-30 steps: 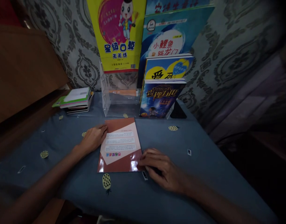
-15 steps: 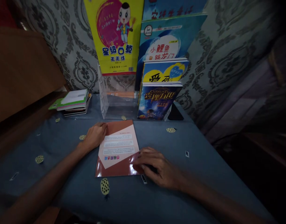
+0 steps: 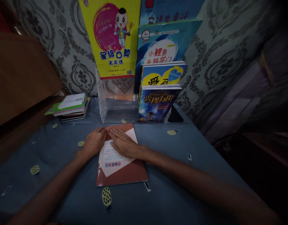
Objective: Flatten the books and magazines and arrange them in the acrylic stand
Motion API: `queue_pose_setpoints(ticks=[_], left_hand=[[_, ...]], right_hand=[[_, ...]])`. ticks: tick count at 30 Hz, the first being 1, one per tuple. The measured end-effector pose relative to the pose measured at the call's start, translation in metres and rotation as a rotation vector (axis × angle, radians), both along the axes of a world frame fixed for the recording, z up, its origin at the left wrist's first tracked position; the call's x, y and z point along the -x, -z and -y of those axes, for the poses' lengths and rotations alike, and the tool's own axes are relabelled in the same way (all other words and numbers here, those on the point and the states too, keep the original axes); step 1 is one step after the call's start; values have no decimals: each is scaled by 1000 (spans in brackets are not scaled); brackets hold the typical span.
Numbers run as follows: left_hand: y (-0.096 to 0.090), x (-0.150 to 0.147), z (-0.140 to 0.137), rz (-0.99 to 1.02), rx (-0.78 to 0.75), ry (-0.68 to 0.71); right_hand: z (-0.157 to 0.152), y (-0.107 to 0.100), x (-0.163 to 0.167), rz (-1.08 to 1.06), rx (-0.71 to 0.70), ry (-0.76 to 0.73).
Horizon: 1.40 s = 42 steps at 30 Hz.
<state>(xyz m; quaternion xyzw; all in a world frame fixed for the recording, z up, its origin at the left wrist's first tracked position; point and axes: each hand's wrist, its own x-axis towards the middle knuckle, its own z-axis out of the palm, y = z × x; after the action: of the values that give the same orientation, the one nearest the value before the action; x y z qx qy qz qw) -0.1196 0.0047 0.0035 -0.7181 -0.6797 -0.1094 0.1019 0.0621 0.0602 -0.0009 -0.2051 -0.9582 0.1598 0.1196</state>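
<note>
A closed reddish-brown book (image 3: 132,172) lies on the cloth in front of me, its pale text panel upside down to my view. My left hand (image 3: 95,141) is at the book's far left corner, fingers bent and closed on its edge. My right hand (image 3: 125,144) lies flat across the upper part of the cover, fingers stretched out toward the same corner, and holds nothing. It hides part of the printed text. The fingertips of both hands are close together.
Behind the book stands a clear acrylic rack (image 3: 118,115) with a yellow workbook (image 3: 132,37) and several blue books, a dark blue one (image 3: 155,106) in front. A book stack (image 3: 71,107) sits back left. A dark flat object (image 3: 176,115) lies right of the rack.
My right hand has moved from the book's near right corner up and left onto the cover's far part. My left hand stays at the far left corner. The view has shifted slightly.
</note>
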Motion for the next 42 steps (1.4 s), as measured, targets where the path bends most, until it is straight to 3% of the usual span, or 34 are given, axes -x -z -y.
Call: queue_pose_setpoints(ticks=[6, 14, 22, 31, 42], left_hand=[[-1, -1, -1, -20, 7, -16], [-1, -1, 0, -37, 8, -21], [5, 2, -3, -16, -28, 1], [9, 8, -5, 60, -58, 96], [8, -8, -29, 51, 32, 303]], right_hand=[[-15, 7, -3, -4, -50, 66], [-33, 14, -43, 2, -39, 188], [-54, 19, -73, -161, 127, 136], [-62, 5, -77, -311, 391, 163], [-60, 3, -75, -344, 452, 178]])
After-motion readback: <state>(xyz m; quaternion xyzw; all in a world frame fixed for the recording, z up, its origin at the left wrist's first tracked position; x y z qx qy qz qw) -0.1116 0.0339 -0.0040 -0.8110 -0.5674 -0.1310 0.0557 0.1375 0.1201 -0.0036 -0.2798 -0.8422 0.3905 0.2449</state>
